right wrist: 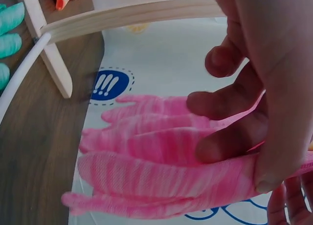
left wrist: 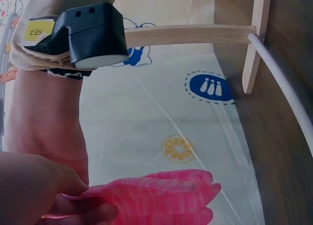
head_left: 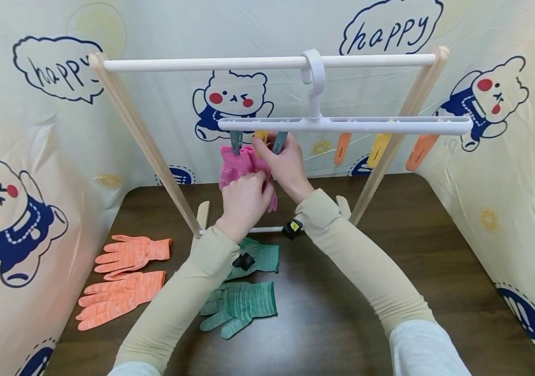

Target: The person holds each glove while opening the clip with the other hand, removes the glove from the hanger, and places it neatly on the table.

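Observation:
A pink glove [head_left: 244, 166] hangs under a white bar hanger [head_left: 370, 124], a grey-green clip [head_left: 236, 142] at its cuff. My left hand [head_left: 247, 201] pinches the glove between thumb and fingers. At the hanger, my right hand [head_left: 288, 166] pinches a yellow clip [head_left: 261, 137] near the cuff; a second grey-green clip [head_left: 280, 142] is beside its fingers. In the left wrist view, the fingers of the pink glove [left wrist: 166, 195] point away from my left hand. Whether the yellow clip bites the cuff is hidden.
The hanger hooks over the white rail [head_left: 201, 64] of a wooden stand [head_left: 147, 141]. Orange and yellow clips [head_left: 380, 150] hang on its right half. On the brown table [head_left: 342, 313] lie two orange gloves [head_left: 121, 297] at left and two green gloves [head_left: 244, 305] by the left forearm.

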A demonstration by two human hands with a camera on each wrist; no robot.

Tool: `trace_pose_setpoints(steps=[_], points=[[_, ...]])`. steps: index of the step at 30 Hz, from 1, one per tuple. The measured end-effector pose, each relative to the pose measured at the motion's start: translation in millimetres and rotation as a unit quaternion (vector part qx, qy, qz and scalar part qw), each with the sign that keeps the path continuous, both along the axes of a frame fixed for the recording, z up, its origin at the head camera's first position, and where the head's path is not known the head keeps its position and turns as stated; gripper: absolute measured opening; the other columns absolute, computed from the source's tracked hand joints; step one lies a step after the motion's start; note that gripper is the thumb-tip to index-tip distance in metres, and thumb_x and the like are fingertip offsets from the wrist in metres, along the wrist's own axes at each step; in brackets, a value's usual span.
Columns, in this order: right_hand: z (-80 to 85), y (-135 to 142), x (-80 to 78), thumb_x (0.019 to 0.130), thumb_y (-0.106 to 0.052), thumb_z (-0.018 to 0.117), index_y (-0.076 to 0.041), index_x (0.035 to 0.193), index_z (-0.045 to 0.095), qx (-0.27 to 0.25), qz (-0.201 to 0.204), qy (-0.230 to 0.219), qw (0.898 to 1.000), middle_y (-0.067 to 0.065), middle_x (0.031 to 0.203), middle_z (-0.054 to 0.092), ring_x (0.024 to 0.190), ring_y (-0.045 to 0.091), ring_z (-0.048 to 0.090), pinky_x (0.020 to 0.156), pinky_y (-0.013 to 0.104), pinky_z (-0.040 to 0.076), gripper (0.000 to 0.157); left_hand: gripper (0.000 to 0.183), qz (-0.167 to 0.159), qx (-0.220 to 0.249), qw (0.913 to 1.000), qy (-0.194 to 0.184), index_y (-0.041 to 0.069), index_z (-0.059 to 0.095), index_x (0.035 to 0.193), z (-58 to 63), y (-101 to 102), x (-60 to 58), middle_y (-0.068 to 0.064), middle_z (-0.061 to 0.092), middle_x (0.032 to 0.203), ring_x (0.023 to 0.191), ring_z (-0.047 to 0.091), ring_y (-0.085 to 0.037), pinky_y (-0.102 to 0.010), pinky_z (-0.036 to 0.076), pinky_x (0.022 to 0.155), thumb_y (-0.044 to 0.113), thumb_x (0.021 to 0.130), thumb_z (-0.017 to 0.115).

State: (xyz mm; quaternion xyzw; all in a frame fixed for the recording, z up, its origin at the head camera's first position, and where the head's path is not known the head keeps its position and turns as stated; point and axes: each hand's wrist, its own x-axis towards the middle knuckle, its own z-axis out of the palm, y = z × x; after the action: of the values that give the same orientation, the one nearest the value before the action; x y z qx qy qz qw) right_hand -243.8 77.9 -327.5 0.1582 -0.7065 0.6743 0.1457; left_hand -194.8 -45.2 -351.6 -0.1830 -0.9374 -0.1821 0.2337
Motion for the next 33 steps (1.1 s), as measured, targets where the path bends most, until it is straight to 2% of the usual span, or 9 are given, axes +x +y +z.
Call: trace_pose_setpoints(steps=[6,10,18,25,33], points=[[4.4,1.5,0.8,0.100,-0.030,0.071,-0.008,0.118,0.062,-0.005,0.003,-0.037,0.999,0.007,0.104,0.070,0.094,0.023,0.065,0.087,0.035,0.057,0.030,0.022,-0.002,0.002,1.0000,0.004,0.007,0.073,0.093,0.1,-0.1,-0.2,-0.006,0.061,0.063,0.054,0.060,-0.027,-0.039,0.049,0.047,0.025,0.102,0.063],[5.2,2.4,-0.5,0.100,-0.029,0.071,-0.005,0.118,0.062,-0.011,0.001,-0.046,0.999,0.008,0.106,0.071,0.096,0.022,0.067,0.091,0.036,0.057,0.031,0.023,-0.003,0.001,1.0000,0.003,0.007,0.072,0.091,-0.9,0.0,0.4,-0.006,0.058,0.061,0.051,0.058,-0.027,-0.038,0.048,0.044,0.025,0.102,0.061],[4.2,4.0,-0.9,0.101,-0.030,0.070,-0.008,0.115,0.063,-0.018,0.002,-0.047,0.999,0.008,0.107,0.071,0.098,0.021,0.067,0.094,0.035,0.056,0.027,0.025,-0.005,0.001,1.0000,0.002,0.008,0.070,0.086,-4.1,-0.1,1.0,-0.005,0.057,0.059,0.049,0.057,-0.026,-0.037,0.047,0.042,0.025,0.102,0.062],[4.9,5.8,-0.6,0.101,-0.030,0.071,-0.008,0.116,0.066,-0.013,-0.003,-0.046,0.999,0.007,0.109,0.072,0.099,0.021,0.067,0.094,0.035,0.056,0.028,0.027,-0.004,-0.008,0.9997,-0.022,0.010,0.069,0.082,-7.5,-1.0,2.3,-0.004,0.056,0.058,0.048,0.056,-0.024,-0.035,0.046,0.042,0.025,0.103,0.061],[2.4,8.5,-2.6,0.101,-0.028,0.070,-0.006,0.117,0.066,-0.013,-0.006,-0.044,0.999,0.008,0.109,0.071,0.098,0.021,0.065,0.093,0.034,0.056,0.028,0.030,-0.003,-0.012,0.9994,-0.032,0.011,0.066,0.078,-16.8,-2.1,6.4,-0.003,0.053,0.055,0.046,0.051,-0.023,-0.034,0.041,0.040,0.026,0.103,0.060]])
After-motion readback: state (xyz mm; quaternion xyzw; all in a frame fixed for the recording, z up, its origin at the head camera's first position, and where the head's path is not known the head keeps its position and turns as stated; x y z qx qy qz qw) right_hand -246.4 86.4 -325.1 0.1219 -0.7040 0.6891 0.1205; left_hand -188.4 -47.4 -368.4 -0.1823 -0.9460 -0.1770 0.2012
